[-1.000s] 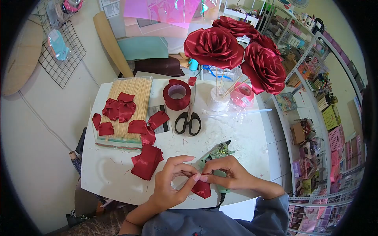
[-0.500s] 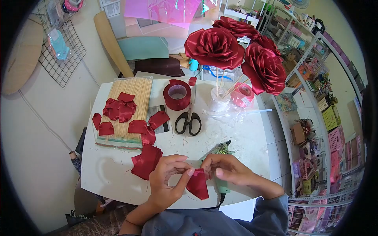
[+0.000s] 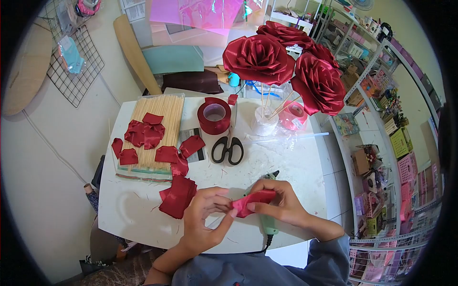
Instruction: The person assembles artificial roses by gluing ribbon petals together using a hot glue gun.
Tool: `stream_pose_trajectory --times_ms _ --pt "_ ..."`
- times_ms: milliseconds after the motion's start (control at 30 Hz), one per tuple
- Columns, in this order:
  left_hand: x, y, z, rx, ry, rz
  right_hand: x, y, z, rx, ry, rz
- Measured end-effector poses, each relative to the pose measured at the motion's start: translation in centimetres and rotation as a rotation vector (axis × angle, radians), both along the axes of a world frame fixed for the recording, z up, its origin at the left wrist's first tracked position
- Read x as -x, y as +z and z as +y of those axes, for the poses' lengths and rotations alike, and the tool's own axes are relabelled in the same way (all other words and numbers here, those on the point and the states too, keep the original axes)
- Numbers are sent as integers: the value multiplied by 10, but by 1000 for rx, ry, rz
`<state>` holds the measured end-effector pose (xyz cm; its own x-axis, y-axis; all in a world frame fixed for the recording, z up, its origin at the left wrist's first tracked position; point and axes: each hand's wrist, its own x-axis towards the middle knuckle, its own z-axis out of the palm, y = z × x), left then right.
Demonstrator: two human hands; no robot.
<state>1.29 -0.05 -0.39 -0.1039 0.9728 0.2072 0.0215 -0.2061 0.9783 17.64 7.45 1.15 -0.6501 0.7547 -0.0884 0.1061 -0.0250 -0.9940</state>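
Note:
A red satin piece is stretched sideways between my two hands near the table's front edge. My left hand pinches its left end between thumb and finger. At its right part, my right hand grips the cloth with the thumb in front. Partly under my right hand lies a green glue gun with a black cord. A stack of red satin pieces lies just left of my left hand.
Black-handled scissors and a red ribbon roll lie farther back. Shaped red pieces rest on a bundle of thin sticks. Large red satin roses stand in a white holder at the back right.
The red piece, hanging down from my fingers before, is now turned sideways and raised. My right hand has closed on its right part.

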Motion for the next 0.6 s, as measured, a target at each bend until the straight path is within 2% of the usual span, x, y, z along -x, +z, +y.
stream_pose_trajectory --times_ms 33,133,333,600 --pt "0 0 0 -1 0 0 0 -2 0 -1 0 0" --pt "1 -4 2 3 -195 27 0 -8 -1 46 -7 141" --pt "-1 -1 2 61 -147 -100 -1 -8 -1 68 50 119" --pt "1 -3 2 84 -174 -5 -2 -4 1 84 -36 221"
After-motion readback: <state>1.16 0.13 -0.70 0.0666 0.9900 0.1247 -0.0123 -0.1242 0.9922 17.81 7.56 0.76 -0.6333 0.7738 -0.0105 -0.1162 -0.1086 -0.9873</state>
